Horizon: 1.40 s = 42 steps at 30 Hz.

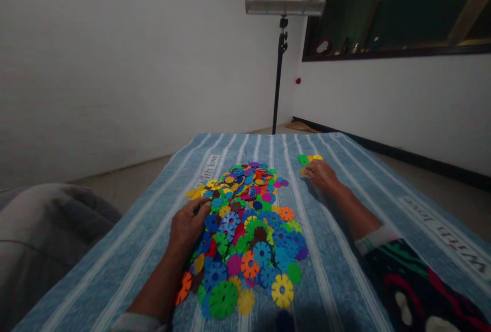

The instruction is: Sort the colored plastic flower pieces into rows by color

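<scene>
A heap of flower-shaped plastic interlocking discs (249,235) in many colours lies on the striped blue cloth (153,229). My left hand (188,223) rests against the heap's left side, thumb and forefinger a little apart; nothing shows held in it, though its other fingers are partly hidden. To the right of the heap, my right hand (322,174) is closed, fingertips pinching a yellow disc (303,172) low over the cloth. Just beyond those fingertips lie a green disc (303,160) and a yellow disc (317,157), separate from the heap.
The cloth covers a long table, with printed lettering (445,229) on its right side. Behind the far edge stands a lamp (286,6) on a black pole (277,81). Grey fabric (49,250) bulges at the left. White walls (134,56) and a dark-framed window (399,9) are behind.
</scene>
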Each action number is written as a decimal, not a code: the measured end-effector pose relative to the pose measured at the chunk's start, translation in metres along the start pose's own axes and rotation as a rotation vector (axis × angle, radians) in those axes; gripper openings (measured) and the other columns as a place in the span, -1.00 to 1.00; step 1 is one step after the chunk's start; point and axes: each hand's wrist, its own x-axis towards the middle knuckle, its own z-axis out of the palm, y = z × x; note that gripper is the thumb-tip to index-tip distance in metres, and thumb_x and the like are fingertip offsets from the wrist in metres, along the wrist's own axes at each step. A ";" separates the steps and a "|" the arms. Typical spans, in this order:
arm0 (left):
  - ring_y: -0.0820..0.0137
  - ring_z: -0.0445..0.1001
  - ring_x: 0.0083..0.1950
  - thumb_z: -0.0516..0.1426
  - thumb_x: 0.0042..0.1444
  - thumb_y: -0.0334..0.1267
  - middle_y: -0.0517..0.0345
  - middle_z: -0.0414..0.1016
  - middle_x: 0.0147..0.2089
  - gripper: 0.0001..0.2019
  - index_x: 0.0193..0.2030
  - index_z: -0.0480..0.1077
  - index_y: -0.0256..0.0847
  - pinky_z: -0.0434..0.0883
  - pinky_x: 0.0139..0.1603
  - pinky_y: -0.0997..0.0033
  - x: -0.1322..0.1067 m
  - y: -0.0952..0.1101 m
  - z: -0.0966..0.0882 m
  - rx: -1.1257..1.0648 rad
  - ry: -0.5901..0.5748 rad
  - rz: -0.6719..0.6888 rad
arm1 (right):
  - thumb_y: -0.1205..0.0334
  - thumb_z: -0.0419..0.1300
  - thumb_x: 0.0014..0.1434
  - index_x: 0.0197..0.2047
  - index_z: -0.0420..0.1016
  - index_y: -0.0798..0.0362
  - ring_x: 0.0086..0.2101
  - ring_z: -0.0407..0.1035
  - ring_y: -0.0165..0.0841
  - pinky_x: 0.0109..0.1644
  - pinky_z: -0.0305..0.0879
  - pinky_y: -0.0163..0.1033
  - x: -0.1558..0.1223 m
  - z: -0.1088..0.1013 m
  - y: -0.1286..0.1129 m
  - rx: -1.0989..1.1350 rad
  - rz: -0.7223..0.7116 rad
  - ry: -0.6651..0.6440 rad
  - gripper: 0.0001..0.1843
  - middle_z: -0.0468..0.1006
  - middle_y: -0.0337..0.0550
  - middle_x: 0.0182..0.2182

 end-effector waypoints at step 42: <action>0.14 0.55 -0.01 0.05 -0.04 0.07 0.08 0.63 -0.08 -0.57 -0.21 0.57 -0.14 0.43 0.10 0.23 -0.002 0.003 -0.001 -0.016 -0.010 -0.028 | 0.32 -0.06 0.29 -0.07 0.60 0.13 -0.03 0.37 -0.13 -0.08 0.20 -0.18 0.018 0.008 0.042 -0.306 0.123 -0.050 -0.60 0.55 0.13 -0.07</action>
